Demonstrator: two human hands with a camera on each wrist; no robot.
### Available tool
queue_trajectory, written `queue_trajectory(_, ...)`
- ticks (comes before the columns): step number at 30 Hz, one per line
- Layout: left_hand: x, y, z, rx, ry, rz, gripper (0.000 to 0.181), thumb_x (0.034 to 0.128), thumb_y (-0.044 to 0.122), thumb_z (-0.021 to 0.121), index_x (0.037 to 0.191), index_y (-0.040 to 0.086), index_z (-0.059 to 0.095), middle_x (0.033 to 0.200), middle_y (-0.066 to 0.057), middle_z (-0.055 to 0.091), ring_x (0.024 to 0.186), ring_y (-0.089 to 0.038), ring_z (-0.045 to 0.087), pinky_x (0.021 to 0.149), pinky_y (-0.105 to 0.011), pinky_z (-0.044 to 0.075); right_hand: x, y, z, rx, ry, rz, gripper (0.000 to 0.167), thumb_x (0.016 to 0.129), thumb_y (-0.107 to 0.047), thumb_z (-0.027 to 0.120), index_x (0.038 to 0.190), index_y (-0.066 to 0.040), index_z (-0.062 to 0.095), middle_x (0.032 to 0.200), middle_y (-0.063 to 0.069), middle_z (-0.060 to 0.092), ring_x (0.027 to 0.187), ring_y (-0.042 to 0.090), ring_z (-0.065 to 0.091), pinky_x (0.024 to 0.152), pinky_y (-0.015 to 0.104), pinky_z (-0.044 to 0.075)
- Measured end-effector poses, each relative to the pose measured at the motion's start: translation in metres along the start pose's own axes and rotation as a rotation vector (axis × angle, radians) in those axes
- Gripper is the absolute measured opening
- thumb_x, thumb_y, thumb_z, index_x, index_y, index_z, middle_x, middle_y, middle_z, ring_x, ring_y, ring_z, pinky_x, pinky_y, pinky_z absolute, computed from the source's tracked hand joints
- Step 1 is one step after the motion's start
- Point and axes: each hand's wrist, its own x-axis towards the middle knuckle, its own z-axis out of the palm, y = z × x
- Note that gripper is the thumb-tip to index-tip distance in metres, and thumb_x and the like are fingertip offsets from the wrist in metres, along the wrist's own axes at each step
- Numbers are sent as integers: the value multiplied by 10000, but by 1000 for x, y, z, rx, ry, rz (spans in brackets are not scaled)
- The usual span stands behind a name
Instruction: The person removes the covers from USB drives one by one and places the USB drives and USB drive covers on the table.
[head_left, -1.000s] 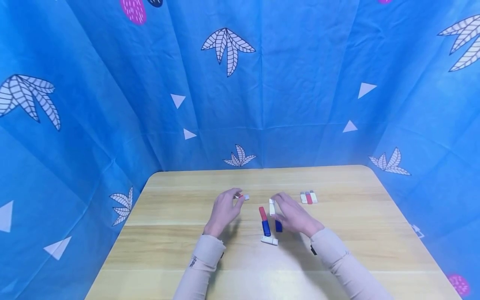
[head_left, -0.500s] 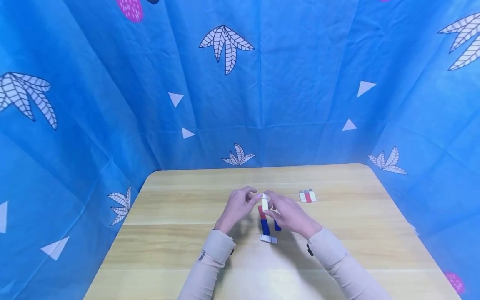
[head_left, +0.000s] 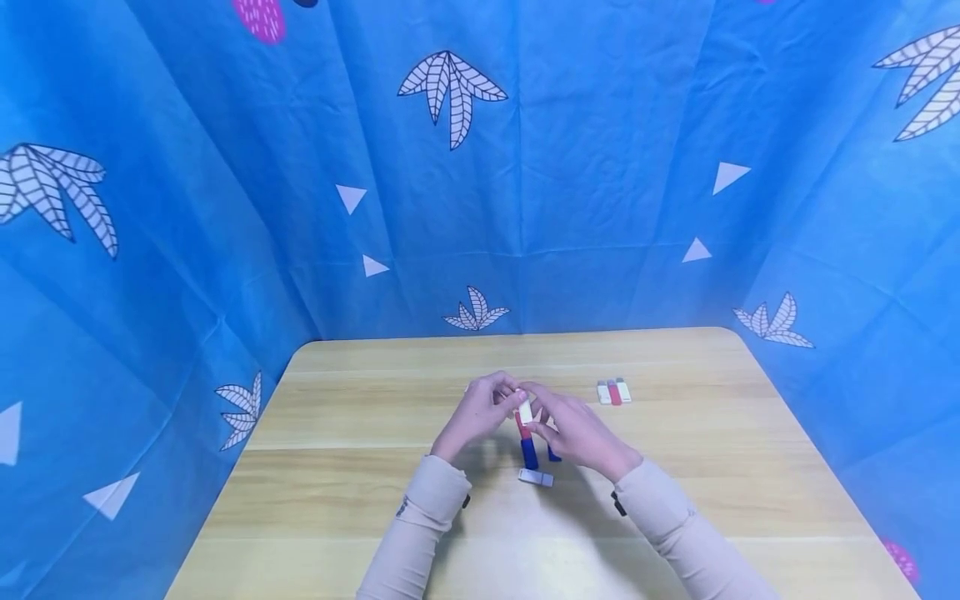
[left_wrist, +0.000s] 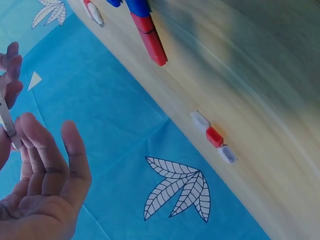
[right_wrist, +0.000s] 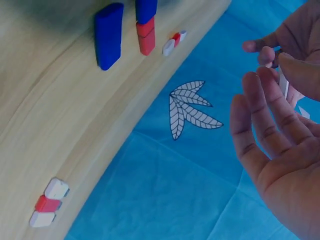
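Over the middle of the table, my two hands meet at one white USB flash drive [head_left: 525, 410], held up off the wood. My left hand [head_left: 483, 417] pinches its upper end with thumb and fingertips. From the right, my right hand [head_left: 573, 425] pinches the same white stick, its other fingers spread loosely. Below lies a USB stick with a red part [head_left: 523, 427] and a blue part [head_left: 529, 454] end to end. A blue piece [right_wrist: 108, 37] lies beside it, partly behind my right hand in the head view. Nearer me rests another white USB stick [head_left: 536, 477].
Three uncapped USB sticks [head_left: 615, 392], white, red and white, lie in a row at the right. Three small caps [left_wrist: 214, 136], white, red and whitish, line up farther left, mostly behind my left hand in the head view. A blue curtain [head_left: 600, 167] surrounds the wooden table [head_left: 337, 500].
My right hand has lifted the white USB stick from the table and carried it left. My left hand has come right from the small row of caps and now grips the stick too.
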Motion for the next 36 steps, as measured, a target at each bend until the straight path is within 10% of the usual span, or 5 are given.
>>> queue_trajectory(7,-2,4,-2,-106,10,-16,197,987,272,670,1016,77,657,885,-86,712,823,-300,713,782,-466,604,5,-4,3,242,10,140,512,962,-115,684,1425,-59,473,897,33,700,802,111,641,633,220,553)
queue_trajectory(12,-2,7,-3,-111,4,-24,193,989,285,667,1025,95,654,906,-71,720,802,-201,704,768,-361,590,5,-3,5,342,12,234,130,984,-129,653,1085,-47,655,875,73,699,771,218,655,605,236,545)
queue_trajectory(24,-3,6,-7,-42,-60,-14,157,965,290,697,981,135,713,903,-29,701,832,-141,620,740,-285,529,3,0,2,276,-5,167,171,1052,-223,554,952,-163,680,764,-37,577,688,82,536,600,228,482)
queue_trajectory(36,-3,6,2,-62,43,-3,135,936,245,727,905,116,753,867,-43,726,820,-144,611,695,-275,490,1,1,-11,177,11,152,200,1027,-214,596,842,-199,670,699,-60,552,640,66,497,571,224,441)
